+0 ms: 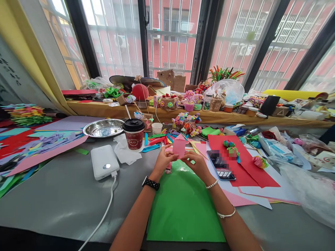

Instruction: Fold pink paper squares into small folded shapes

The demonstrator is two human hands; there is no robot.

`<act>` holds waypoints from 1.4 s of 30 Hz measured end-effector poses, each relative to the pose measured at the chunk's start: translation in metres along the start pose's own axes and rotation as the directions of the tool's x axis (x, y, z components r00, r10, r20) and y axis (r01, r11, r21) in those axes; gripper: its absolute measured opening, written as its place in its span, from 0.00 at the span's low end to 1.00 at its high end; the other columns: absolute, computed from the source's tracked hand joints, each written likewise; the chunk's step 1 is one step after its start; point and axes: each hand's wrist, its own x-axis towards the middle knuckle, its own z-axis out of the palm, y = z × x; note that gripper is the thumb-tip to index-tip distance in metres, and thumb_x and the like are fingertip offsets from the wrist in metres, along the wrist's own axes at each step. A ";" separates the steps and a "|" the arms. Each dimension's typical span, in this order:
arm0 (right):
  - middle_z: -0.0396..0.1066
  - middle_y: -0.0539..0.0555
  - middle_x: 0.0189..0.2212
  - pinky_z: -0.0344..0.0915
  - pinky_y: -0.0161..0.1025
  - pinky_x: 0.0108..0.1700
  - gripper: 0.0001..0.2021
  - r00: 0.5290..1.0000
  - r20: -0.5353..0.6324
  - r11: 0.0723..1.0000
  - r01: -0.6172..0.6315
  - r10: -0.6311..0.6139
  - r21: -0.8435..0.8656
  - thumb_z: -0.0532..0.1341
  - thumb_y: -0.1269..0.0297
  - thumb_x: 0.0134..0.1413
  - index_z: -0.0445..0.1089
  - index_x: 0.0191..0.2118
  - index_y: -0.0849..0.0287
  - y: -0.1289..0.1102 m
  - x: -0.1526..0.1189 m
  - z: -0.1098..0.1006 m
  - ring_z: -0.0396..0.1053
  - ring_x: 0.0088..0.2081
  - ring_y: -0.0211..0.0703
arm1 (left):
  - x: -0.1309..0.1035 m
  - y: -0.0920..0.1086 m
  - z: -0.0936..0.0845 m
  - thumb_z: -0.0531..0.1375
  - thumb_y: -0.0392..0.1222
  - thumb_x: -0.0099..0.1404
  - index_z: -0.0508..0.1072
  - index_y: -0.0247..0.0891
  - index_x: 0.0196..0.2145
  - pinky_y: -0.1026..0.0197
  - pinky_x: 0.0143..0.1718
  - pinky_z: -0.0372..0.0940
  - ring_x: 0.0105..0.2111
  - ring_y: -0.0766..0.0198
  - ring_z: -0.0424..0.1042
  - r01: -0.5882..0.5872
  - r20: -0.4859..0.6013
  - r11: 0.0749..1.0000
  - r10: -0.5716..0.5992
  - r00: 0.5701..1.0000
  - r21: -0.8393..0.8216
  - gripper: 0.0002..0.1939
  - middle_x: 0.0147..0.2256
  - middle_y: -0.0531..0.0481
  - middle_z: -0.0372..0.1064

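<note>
A small pink paper piece, with a pointed top, is held up between my two hands above a green sheet. My left hand pinches its lower left side, fingers closed on it. On the other side, my right hand grips the lower right edge between thumb and fingers. Just beyond the hands lie strips of coloured paper. Part of a small pinkish object shows beneath my left hand; I cannot make out what it is.
Left of my hands are a white power bank with a cable, a lidded cup and a metal plate. A phone lies on the right beside red paper. Crafts line the windowsill.
</note>
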 end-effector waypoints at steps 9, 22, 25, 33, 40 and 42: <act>0.67 0.54 0.30 0.64 0.39 0.33 0.06 0.998 -0.047 0.999 -0.033 0.033 -0.015 0.59 0.64 0.43 0.70 0.30 0.55 0.002 0.001 -0.004 0.65 0.34 0.43 | 0.000 -0.001 0.000 0.64 0.38 0.42 0.55 0.34 0.45 0.65 0.27 0.61 0.23 0.70 0.66 -0.049 0.029 0.998 0.048 0.998 0.035 0.33 0.21 0.57 0.63; 0.69 0.55 0.28 0.64 0.35 0.28 0.09 0.964 -0.101 0.959 -0.225 0.245 0.172 0.58 0.59 0.43 0.68 0.27 0.60 0.001 0.001 0.000 0.66 0.32 0.41 | -0.005 0.004 0.005 0.63 0.38 0.42 0.52 0.33 0.48 0.66 0.27 0.59 0.24 0.69 0.66 -0.040 0.111 0.997 0.032 0.993 0.065 0.37 0.21 0.56 0.65; 0.69 0.54 0.27 0.64 0.35 0.28 0.10 0.955 -0.103 0.945 -0.251 0.277 0.210 0.58 0.59 0.43 0.68 0.28 0.61 0.002 0.001 0.001 0.66 0.29 0.40 | -0.005 0.004 0.005 0.63 0.38 0.42 0.52 0.32 0.48 0.65 0.28 0.60 0.25 0.67 0.67 -0.035 0.121 0.997 0.026 0.992 0.073 0.37 0.22 0.54 0.65; 0.68 0.53 0.24 0.63 0.34 0.25 0.11 0.945 -0.130 0.938 -0.268 0.300 0.218 0.58 0.58 0.43 0.67 0.27 0.62 0.005 0.000 0.005 0.64 0.26 0.38 | -0.005 0.001 0.004 0.64 0.39 0.42 0.53 0.33 0.48 0.65 0.27 0.59 0.25 0.66 0.67 -0.051 0.159 0.995 0.037 0.987 0.083 0.36 0.21 0.53 0.66; 0.68 0.54 0.25 0.63 0.34 0.25 0.11 0.948 -0.136 0.945 -0.258 0.288 0.199 0.57 0.57 0.43 0.67 0.27 0.62 0.008 0.000 0.007 0.64 0.26 0.38 | -0.004 0.000 0.004 0.64 0.39 0.43 0.53 0.33 0.48 0.64 0.28 0.60 0.26 0.66 0.68 -0.036 0.172 0.995 0.020 0.985 0.090 0.36 0.23 0.51 0.68; 0.68 0.54 0.24 0.63 0.34 0.25 0.11 0.949 -0.141 0.949 -0.254 0.281 0.186 0.57 0.57 0.43 0.67 0.27 0.61 0.007 0.000 0.007 0.64 0.26 0.39 | -0.005 0.000 0.004 0.63 0.40 0.43 0.54 0.34 0.48 0.64 0.28 0.60 0.26 0.65 0.68 -0.038 0.168 0.995 0.022 0.986 0.090 0.35 0.23 0.51 0.68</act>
